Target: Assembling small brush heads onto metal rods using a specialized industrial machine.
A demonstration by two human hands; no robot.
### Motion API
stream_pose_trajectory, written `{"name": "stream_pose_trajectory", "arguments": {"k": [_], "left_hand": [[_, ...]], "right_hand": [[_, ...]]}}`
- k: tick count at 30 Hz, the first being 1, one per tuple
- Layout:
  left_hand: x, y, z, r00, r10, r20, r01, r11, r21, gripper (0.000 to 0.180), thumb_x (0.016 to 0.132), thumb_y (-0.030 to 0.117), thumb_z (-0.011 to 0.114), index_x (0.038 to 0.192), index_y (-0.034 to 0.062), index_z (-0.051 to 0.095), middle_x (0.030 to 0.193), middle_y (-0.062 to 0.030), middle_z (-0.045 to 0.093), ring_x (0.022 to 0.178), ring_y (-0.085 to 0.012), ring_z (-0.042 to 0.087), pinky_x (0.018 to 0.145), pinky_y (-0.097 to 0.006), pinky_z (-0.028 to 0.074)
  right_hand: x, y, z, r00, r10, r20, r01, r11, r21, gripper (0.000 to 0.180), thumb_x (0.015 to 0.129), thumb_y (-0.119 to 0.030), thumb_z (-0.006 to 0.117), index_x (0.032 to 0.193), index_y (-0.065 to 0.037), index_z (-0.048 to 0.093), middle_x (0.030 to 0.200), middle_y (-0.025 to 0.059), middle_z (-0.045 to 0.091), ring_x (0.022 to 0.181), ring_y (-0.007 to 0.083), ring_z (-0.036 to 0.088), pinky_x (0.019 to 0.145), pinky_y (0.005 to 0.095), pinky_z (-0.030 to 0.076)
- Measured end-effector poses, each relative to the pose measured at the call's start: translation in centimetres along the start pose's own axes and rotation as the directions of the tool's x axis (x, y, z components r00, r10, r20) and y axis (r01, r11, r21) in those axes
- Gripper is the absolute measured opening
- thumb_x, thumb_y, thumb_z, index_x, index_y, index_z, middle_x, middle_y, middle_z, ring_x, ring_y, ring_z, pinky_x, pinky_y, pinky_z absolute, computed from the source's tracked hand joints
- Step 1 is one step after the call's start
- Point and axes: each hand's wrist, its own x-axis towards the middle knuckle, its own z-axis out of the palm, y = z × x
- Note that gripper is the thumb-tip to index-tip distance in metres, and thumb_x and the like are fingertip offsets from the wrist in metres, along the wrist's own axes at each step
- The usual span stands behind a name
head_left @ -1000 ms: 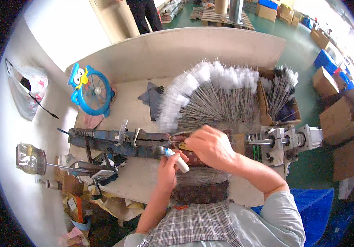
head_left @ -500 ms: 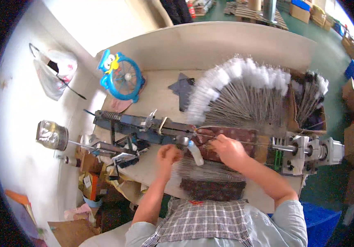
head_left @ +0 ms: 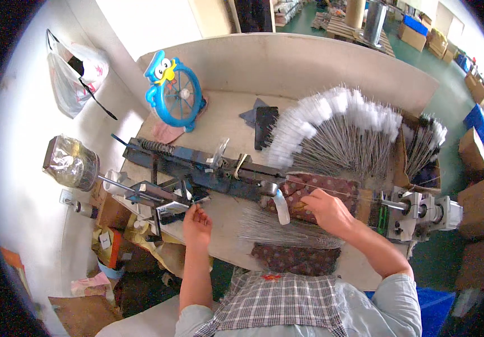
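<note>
My left hand (head_left: 197, 226) has its fingertips pinched together at the end of a small metal plate (head_left: 173, 209) on the bench device; what lies between them is too small to make out. My right hand (head_left: 332, 212) is closed over a brown patterned cloth (head_left: 340, 187), its fingertips together, and I cannot tell what they hold. A thin wire rod runs just above that hand toward the motor-driven spindle (head_left: 395, 205). Between my hands a whitish curved piece (head_left: 281, 208) hangs from the dark machine bar (head_left: 225, 175). Several bare wires (head_left: 287, 229) lie nearer to me.
White-bristled wire brushes (head_left: 340, 126) fan out at the back right, beside a carton (head_left: 422, 163) of dark-tipped ones. A blue cartoon fan (head_left: 179, 95) and a black flat device (head_left: 265, 128) stand behind the bar. A plastic-wrapped motor (head_left: 72, 163) sits at the left.
My left hand has moved left, from beside the machine bar's end to the small metal plate, and its fingers have pinched. My right hand stays over the cloth. The view has shifted slightly.
</note>
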Motion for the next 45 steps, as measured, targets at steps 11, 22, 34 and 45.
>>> {"name": "stream_pose_trajectory", "arguments": {"k": [11, 22, 34, 45], "left_hand": [[-11.6, -10.4, 14.7, 0.882, -0.118, 0.457, -0.056, 0.936, 0.349, 0.013, 0.088, 0.014, 0.057, 0.088, 0.0016, 0.061, 0.078, -0.0042, 0.062, 0.064, -0.0102, 0.054, 0.061, -0.026, 0.046], [-10.4, -15.5, 18.0, 0.779, -0.067, 0.623, -0.209, 0.909, 0.360, 0.014, 0.090, 0.015, 0.057, 0.096, 0.0031, 0.062, 0.084, -0.0040, 0.063, 0.064, -0.0068, 0.052, 0.058, -0.020, 0.043], [-10.2, -14.0, 17.5, 0.913, 0.006, 0.408, -0.153, 0.932, 0.330, 0.014, 0.088, 0.016, 0.059, 0.093, 0.0031, 0.060, 0.082, -0.0050, 0.062, 0.059, -0.0085, 0.051, 0.051, -0.022, 0.039], [-10.2, -11.8, 17.4, 0.907, -0.131, 0.401, -0.003, 0.948, 0.317, 0.017, 0.090, 0.021, 0.056, 0.090, 0.0040, 0.056, 0.074, -0.0040, 0.059, 0.058, -0.0114, 0.053, 0.051, -0.025, 0.043]], "right_hand": [[0.1, 1.7, -5.5, 0.935, 0.201, -0.293, -0.156, 0.973, 0.170, 0.019, 0.075, -0.014, 0.067, 0.090, -0.004, 0.068, 0.079, 0.0114, 0.066, 0.074, 0.0281, 0.060, 0.069, 0.0368, 0.049], [-2.9, 2.9, -6.6, 0.918, 0.260, -0.299, -0.183, 0.948, 0.260, 0.020, 0.075, -0.016, 0.067, 0.091, -0.004, 0.068, 0.080, 0.0126, 0.065, 0.075, 0.0273, 0.062, 0.070, 0.0354, 0.049], [-1.8, 2.0, -7.7, 0.957, 0.050, -0.287, -0.036, 0.998, 0.056, 0.016, 0.070, -0.015, 0.069, 0.084, -0.008, 0.067, 0.071, 0.0070, 0.057, 0.073, 0.0272, 0.056, 0.067, 0.0376, 0.047], [3.6, 0.4, -4.0, 0.971, 0.107, -0.216, -0.099, 0.994, 0.045, 0.018, 0.077, -0.022, 0.062, 0.085, -0.007, 0.067, 0.076, 0.0083, 0.061, 0.076, 0.0275, 0.058, 0.069, 0.0372, 0.047]]}}
